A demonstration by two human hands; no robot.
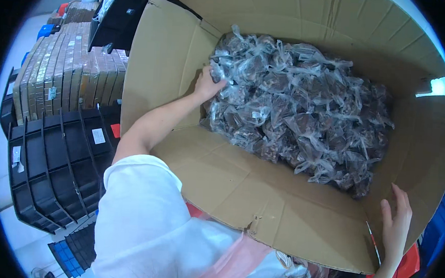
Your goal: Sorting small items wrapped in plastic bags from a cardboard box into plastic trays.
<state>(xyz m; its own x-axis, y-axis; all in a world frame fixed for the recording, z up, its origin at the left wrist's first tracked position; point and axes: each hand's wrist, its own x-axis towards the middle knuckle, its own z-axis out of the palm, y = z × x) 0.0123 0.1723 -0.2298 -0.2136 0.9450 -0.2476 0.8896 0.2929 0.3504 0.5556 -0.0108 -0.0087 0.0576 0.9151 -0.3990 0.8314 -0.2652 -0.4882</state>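
Filled clear plastic bags (pixel 295 95) lie heaped in the open cardboard box (pixel 226 164), the heap's long axis slanting from far left to near right. The left hand (pixel 210 85) is nearer, touching the far-left end, though whether it grips a bag I cannot tell; the right hand (pixel 397 218), empty, fingers parted, stands apart from the heap's near-right end.

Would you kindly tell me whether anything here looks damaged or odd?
The large brown cardboard box has a ragged notch in its near edge, breaking the line there as if torn. No spill is visible.
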